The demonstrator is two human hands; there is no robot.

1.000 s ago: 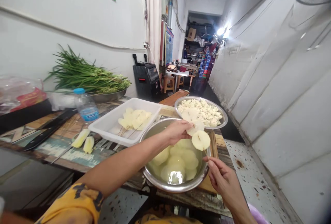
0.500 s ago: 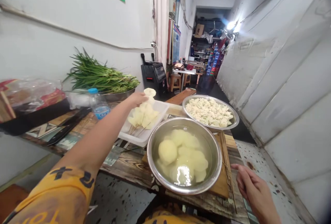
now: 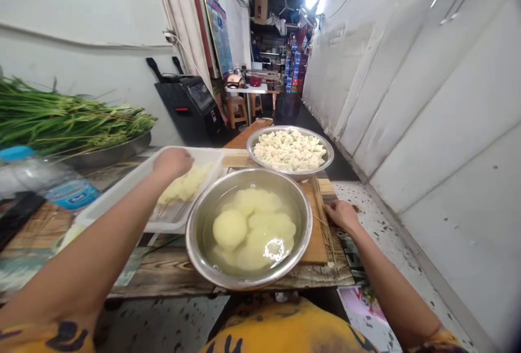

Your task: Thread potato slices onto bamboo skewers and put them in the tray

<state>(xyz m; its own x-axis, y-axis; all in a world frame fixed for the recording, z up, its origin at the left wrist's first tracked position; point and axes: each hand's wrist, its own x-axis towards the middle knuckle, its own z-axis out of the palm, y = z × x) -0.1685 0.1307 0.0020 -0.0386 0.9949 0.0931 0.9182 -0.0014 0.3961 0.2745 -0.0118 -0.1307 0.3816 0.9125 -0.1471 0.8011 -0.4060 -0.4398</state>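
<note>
My left hand [image 3: 173, 162] reaches into the white plastic tray [image 3: 122, 193], its fingers curled over a potato skewer [image 3: 185, 183] that lies among other skewered slices. My right hand [image 3: 342, 214] rests at the right edge of the wooden board [image 3: 317, 239]. Its fingers are bent down and pinch a thin bamboo skewer [image 3: 321, 221] from the bundle lying there. Between my arms stands a steel bowl [image 3: 195, 247] of water with pale potato slices [image 3: 252, 222] floating in it.
A second steel bowl [image 3: 330, 156] of white cauliflower pieces sits behind the first. At the left are a water bottle [image 3: 61, 190] and green chives [image 3: 61, 119] on a metal tray. A black machine [image 3: 187, 103] stands by the wall. A narrow passage runs ahead.
My left hand has lowered the potato skewer from above the tray down into it. My right hand has moved up from the table's corner onto the skewers at the board's edge. The camera tilted down.
</note>
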